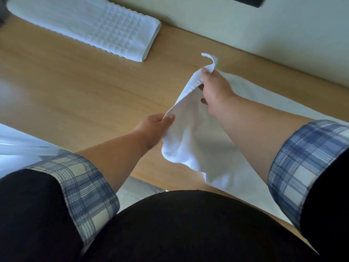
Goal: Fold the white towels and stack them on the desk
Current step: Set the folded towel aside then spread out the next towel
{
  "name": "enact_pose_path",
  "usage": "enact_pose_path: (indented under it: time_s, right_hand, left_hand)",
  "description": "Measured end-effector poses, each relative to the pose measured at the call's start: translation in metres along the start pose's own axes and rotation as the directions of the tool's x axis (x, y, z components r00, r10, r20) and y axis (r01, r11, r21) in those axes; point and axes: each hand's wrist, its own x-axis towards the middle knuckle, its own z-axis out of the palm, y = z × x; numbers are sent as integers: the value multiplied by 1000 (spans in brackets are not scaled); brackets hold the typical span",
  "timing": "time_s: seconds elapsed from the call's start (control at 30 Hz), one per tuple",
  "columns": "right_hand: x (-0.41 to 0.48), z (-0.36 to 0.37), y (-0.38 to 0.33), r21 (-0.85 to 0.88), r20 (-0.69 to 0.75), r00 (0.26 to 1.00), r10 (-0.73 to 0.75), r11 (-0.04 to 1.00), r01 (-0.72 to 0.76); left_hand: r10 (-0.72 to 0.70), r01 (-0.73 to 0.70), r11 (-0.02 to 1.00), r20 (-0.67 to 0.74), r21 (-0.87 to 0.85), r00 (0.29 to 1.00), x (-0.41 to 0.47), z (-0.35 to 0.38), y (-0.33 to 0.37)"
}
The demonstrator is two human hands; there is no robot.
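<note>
A white towel (190, 137) hangs slack above the wooden desk (79, 87), held by one edge between both hands. My left hand (154, 124) pinches its near corner. My right hand (214, 87) pinches the far corner higher up, with a tip of cloth curling over the fingers. The rest of this towel lies on the desk to the right, under my right forearm. A folded white waffle-weave towel (88, 25) lies flat at the desk's far left.
A pale wall (245, 25) runs along the back of the desk, with a dark object (247, 0) at the top edge. White bedding (20, 142) shows at the left. The desk's near edge runs just in front of my body.
</note>
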Motion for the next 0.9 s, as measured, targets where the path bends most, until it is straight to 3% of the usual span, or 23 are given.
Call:
enact_pose_path:
  time_s: [0.2,0.27,0.33,0.4,0.47,0.53,0.6,0.67,0.7,0.8,0.83,0.9]
  right_hand:
    - [3,22,16,-256,222,975,-18,964,76]
    - [4,24,26,-492,347,935,-74,834,249]
    - [2,26,36,-684,408,907,-109,621,383]
    - [-1,29,47,-769,424,901,-91,489,411]
    - [-3,35,58,-825,428,904,-9,403,395]
    - [-2,41,63,-856,424,905,22,335,393]
    - [2,46,61,-867,402,915,10,324,378]
    - [7,48,55,-872,363,929,-70,327,365]
    - [10,48,51,-866,328,931,-162,342,364]
    - [26,52,33,-828,220,874,-433,391,402]
    - [35,56,26,-828,223,869,-442,384,408]
    - [56,66,13,-863,263,911,-317,345,369]
  left_hand:
    - [-73,78,996,-145,33,987,-4,-34,-18]
    - [-89,132,975,-231,180,969,0,-41,-26]
    - [-113,203,947,-332,250,937,4,-46,-33]
    - [-118,238,931,-386,278,915,5,-46,-37]
    - [-26,211,885,-410,414,912,3,-41,-40]
    - [207,79,751,-348,655,914,1,-32,-41]
    - [369,-140,567,-98,812,924,1,-21,-38]
    - [363,-301,399,153,866,919,5,-10,-43]
    - [335,-326,354,207,877,919,7,-5,-48]
    - [292,-303,352,204,886,935,10,2,-62]
    - [289,-301,358,202,884,936,10,3,-66]
    - [289,-313,352,216,882,933,11,3,-73]
